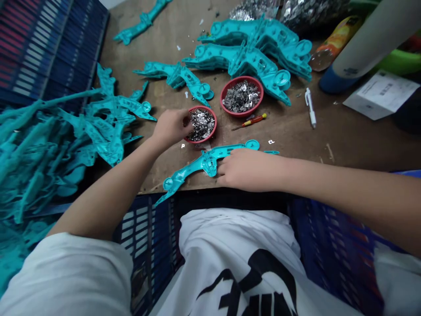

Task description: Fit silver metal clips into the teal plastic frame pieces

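Left hand [171,128] reaches into a red bowl [214,119] of silver bits [202,125], its grip apparently on some, though hard to confirm. Right hand [248,170] pins a teal plastic part [200,164] steady on the bench [289,136]; hands apart.

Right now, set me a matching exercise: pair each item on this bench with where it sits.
Items:
1. Left hand
2. Right hand
3. Red-and-yellow screwdriver
4. White pen

Places:
A. Just below the farther red bowl
B. On the teal plastic piece
C. To the right of both bowls, on the wooden table
D. Over the silver pieces in the nearer red bowl

Pairs: 1-D, 2-B, 3-A, 4-C
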A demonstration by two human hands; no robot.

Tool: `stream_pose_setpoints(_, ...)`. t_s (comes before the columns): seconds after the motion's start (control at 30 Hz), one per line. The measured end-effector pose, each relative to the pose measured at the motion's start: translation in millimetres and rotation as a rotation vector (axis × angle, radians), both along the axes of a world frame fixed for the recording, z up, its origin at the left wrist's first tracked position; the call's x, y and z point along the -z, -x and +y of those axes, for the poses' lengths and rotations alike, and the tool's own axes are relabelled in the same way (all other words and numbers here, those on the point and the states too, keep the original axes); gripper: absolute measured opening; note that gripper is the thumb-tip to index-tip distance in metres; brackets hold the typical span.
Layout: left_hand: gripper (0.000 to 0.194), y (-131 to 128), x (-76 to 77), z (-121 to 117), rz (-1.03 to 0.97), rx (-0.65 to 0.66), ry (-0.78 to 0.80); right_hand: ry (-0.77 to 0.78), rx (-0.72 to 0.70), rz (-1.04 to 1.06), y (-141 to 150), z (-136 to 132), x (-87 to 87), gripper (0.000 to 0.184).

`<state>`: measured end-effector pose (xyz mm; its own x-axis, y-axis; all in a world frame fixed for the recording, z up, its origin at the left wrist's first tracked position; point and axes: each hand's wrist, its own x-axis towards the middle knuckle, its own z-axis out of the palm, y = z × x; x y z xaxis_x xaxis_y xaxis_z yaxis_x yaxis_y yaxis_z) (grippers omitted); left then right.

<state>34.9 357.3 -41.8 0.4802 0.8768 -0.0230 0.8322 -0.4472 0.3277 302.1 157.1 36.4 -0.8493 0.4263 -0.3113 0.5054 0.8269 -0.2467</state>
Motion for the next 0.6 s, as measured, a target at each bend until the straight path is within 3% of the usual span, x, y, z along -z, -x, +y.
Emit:
stream_pose_setpoints(0.17,0.019,2.2,-5.7,2.8,-0.246,-0.147,0.062,-0.030,-0.005,-0.019,1.9,0.4,-6.9,0.025)
stream_pose_setpoints(0.6,0.023,-4.8,-9.2,2.4,-0.386,-0.302,0.218,-0.082,-0.024,0.015,4.7,-4.6,-11.2,0.031)
